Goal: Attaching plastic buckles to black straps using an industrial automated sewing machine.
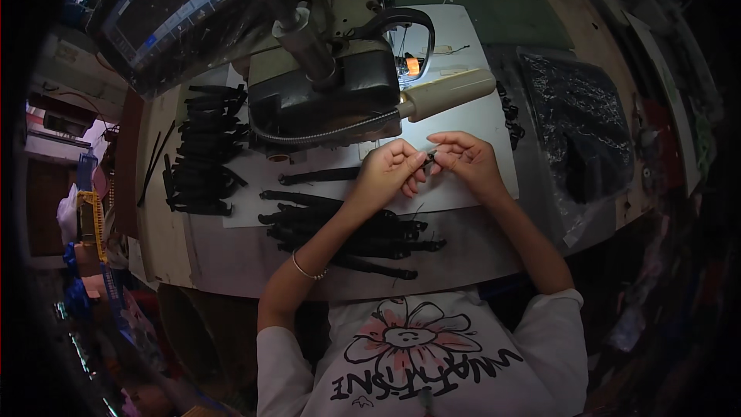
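Note:
Both my hands meet over the white work surface [494,177], just in front of the sewing machine [328,100]. Between their fingertips is a small dark piece [430,159], mostly covered, so its kind does not show. My left hand [387,172] pinches it with thumb and forefinger, the other fingers curled. From the other side my right hand [469,164] closes thumb and fingers on the same piece. A single black strap [320,176] lies beside my left hand. Below my left wrist, a loose pile of black straps [363,235] spreads toward the table's front edge.
At the left, a tall stack of black straps [204,154] lies on the table. A screen [166,11] hangs at the upper left. A cream-coloured cylindrical part [451,95] sticks out above my hands. On the right lies a clear plastic bag [579,127] with dark contents.

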`<state>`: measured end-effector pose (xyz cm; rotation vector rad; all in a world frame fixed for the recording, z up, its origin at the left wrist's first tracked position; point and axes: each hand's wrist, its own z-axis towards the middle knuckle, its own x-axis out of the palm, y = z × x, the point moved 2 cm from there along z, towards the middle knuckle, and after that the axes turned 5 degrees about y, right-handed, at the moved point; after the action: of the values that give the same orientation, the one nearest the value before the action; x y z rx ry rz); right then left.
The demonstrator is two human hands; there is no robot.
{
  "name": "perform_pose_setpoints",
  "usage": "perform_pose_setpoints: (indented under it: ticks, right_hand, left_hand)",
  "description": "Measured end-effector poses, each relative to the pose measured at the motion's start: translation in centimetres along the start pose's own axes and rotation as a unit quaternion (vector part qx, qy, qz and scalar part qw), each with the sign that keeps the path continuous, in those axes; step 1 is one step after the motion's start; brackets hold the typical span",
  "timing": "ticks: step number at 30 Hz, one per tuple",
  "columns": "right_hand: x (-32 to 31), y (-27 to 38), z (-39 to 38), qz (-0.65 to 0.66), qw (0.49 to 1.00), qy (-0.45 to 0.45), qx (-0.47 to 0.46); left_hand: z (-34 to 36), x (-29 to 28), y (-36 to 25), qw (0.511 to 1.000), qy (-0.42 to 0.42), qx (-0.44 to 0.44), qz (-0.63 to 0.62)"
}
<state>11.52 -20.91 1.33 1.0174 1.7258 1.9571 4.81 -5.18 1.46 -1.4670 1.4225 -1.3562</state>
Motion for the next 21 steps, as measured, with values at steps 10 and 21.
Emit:
perform_pose_setpoints:
  ticks: [10, 21]
  right_hand:
    - [0.4, -0.3, -0.5, -0.047, 0.99, 0.047, 0.121]
    - [0.9, -1.2, -1.8, -0.3, 0.947, -0.115, 0.031]
  left_hand:
    - [-1.8, -0.2, -0.3, 0.98, -0.039, 0.014, 0.194]
    - [-0.3, -1.0, 0.3, 0.838, -0.125, 0.174, 0.502]
